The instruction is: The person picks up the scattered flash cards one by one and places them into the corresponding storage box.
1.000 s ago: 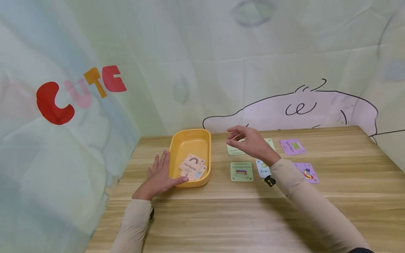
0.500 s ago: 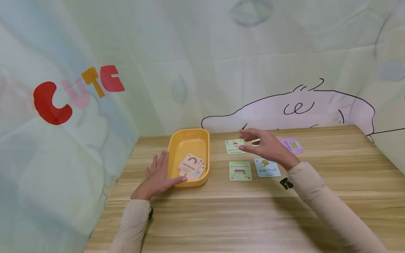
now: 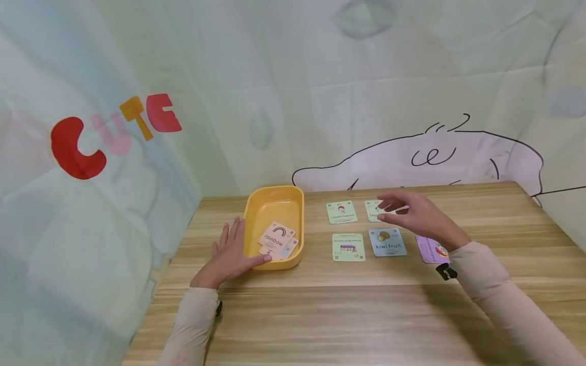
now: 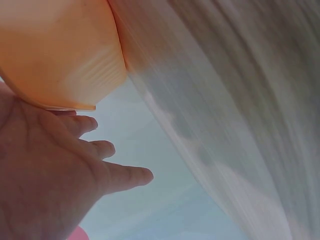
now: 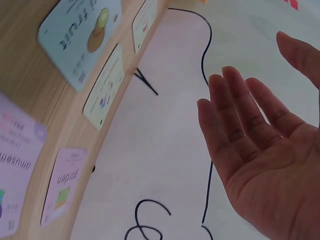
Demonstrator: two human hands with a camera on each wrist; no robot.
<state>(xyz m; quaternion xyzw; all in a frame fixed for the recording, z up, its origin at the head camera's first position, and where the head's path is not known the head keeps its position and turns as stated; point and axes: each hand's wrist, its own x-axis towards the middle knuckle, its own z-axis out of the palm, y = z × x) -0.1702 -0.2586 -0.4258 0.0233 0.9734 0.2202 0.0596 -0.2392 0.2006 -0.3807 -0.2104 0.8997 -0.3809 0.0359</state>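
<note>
My left hand rests against the left side of a yellow tray, fingers extended and thumb on its near rim. Inside the tray lies a rainbow card on top of other cards. My right hand hovers above the right-hand cards, holding nothing, its fingers loosely bent. Under and around it lie a partly covered green card, a kiwi fruit card and a purple card. In the right wrist view, the garden card is visible; the hand mostly hides it in the head view.
Left of these lie a Lantern Festival card and another green card, flat on the wooden table. A printed cloth backdrop stands behind the table and along its left side.
My right hand has moved rightward, from above the far-left green card to above the right-hand cards, uncovering the Lantern Festival and kiwi cards. My left hand has stayed on the tray.
</note>
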